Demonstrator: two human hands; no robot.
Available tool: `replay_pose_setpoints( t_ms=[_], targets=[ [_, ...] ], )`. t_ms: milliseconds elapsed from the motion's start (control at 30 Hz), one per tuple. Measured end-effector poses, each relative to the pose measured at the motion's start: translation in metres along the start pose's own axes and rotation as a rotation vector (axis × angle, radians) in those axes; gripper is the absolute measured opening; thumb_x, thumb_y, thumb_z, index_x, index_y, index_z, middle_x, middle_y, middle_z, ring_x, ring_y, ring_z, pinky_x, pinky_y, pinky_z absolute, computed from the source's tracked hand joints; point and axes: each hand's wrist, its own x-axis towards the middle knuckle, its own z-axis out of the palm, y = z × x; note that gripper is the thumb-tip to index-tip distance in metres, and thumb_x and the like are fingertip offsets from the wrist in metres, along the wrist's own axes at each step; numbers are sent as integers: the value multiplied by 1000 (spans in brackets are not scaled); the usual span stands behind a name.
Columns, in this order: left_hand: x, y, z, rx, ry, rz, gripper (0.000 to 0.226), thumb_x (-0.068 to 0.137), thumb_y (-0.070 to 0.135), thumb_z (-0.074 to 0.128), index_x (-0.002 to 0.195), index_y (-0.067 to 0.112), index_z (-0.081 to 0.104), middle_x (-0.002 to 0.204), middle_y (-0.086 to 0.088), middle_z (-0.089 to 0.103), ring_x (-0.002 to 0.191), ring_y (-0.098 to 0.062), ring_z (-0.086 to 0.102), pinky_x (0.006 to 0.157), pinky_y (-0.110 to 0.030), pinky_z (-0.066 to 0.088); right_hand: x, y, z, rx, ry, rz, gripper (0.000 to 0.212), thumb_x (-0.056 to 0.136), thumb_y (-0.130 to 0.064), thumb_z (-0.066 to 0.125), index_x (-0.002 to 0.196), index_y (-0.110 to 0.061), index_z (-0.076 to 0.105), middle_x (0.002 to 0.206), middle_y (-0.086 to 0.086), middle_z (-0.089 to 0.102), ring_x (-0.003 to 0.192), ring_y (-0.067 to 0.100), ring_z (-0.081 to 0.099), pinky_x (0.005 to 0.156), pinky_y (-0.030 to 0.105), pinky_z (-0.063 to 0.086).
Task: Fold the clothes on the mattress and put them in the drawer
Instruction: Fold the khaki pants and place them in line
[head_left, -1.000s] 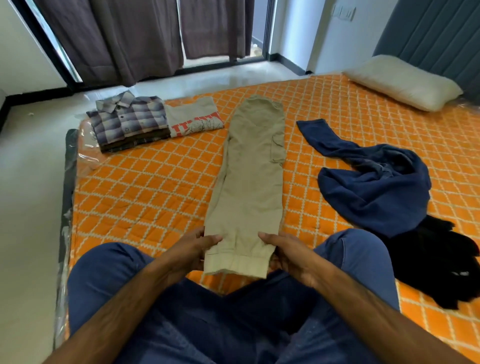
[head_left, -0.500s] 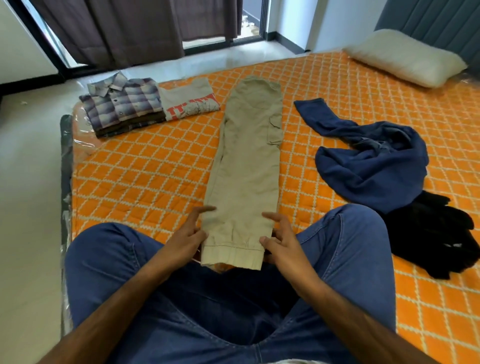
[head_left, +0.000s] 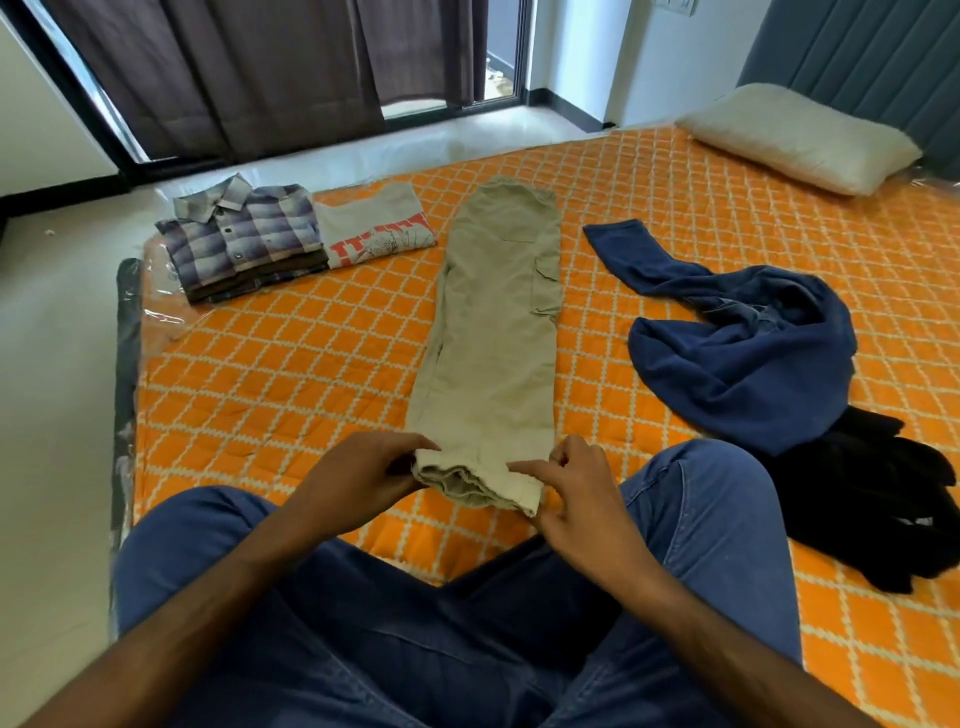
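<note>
Two hands (head_left: 358, 480) pinch khaki trousers (head_left: 493, 332) on orange quilted mattress (head_left: 270, 374).

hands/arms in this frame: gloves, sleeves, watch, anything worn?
Nothing worn: left hand and right hand are gloveless, with no rings or watch visible. Both forearms are uncovered to the frame edge, so no sleeves show. Below them, blue denim jeans.

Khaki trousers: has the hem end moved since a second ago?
Yes. Both hands, left hand and right hand, have lifted the hem of the khaki trousers off the orange mattress, starting the fold.
</note>
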Motion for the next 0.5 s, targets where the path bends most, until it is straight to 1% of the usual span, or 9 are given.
replay_pose_setpoints(
  t_ms=[67, 133, 200, 267, 300, 367, 400, 433, 500],
  targets=[
    [2, -16, 6, 239, -16, 132, 41, 91, 63, 56, 109, 31, 73, 84, 18, 50, 72, -1, 44, 61, -25, 38, 3, 4, 1, -165, -58, -85, 46, 82, -37, 47, 123, -37, 69, 126, -3, 47, 111, 23, 40, 87, 39, 37],
    [2, -26, 14, 376, -11, 192, 38, 91, 63, 54, 98, 30, 71, 102, 10, 49, 86, -10, 44, 70, -31, 40, 7, 9, 5, -177, -195, -184, 44, 84, -40, 52, 126, -35, 65, 147, -1, 45, 130, 25, 40, 100, 45, 38],
    [4, -30, 16, 351, -68, 195, 40, 93, 64, 50, 91, 27, 63, 126, 6, 50, 105, -16, 49, 83, -34, 42, 12, 10, 10, -35, -371, -221, 47, 91, -38, 60, 137, -33, 57, 149, -6, 46, 134, 18, 46, 105, 42, 44],
    [10, -33, 15, 194, -237, 199, 39, 95, 60, 55, 98, 22, 62, 135, 7, 50, 116, -14, 51, 91, -32, 42, 14, 7, 10, 76, -461, -205, 50, 95, -33, 64, 143, -32, 50, 144, -9, 51, 128, 13, 53, 100, 36, 49],
    [15, -35, 10, 56, -384, 155, 35, 95, 53, 61, 107, 20, 63, 133, 7, 53, 117, -11, 53, 94, -30, 43, 14, 5, 9, 86, -461, -210, 48, 97, -32, 62, 143, -30, 51, 141, -9, 54, 126, 14, 55, 97, 35, 49],
    [31, -45, -5, -220, -703, -60, 31, 95, 28, 68, 124, 20, 62, 131, 6, 58, 119, -8, 56, 100, -27, 46, 13, 5, 6, 108, -474, -212, 45, 100, -34, 54, 144, -26, 53, 141, -6, 58, 127, 15, 55, 99, 33, 48],
    [41, -52, -10, -330, -779, -182, 33, 95, 12, 65, 127, 18, 61, 131, 4, 60, 120, -8, 57, 102, -31, 47, 13, 5, 5, 117, -489, -203, 46, 100, -35, 50, 145, -25, 53, 143, -6, 58, 129, 14, 53, 102, 32, 46],
    [52, -59, -13, -404, -769, -285, 36, 95, -1, 58, 128, 15, 60, 133, 2, 61, 121, -10, 59, 102, -36, 49, 14, 5, 5, 119, -502, -197, 48, 98, -31, 48, 145, -24, 53, 144, -6, 57, 131, 14, 52, 104, 31, 45],
    [78, -70, -8, -418, -546, -468, 36, 99, -4, 49, 130, 12, 56, 136, -3, 57, 119, -17, 59, 93, -39, 51, 16, 8, 8, 126, -530, -190, 53, 93, -18, 52, 146, -24, 54, 147, -7, 56, 135, 13, 51, 108, 32, 44]
  ],
)
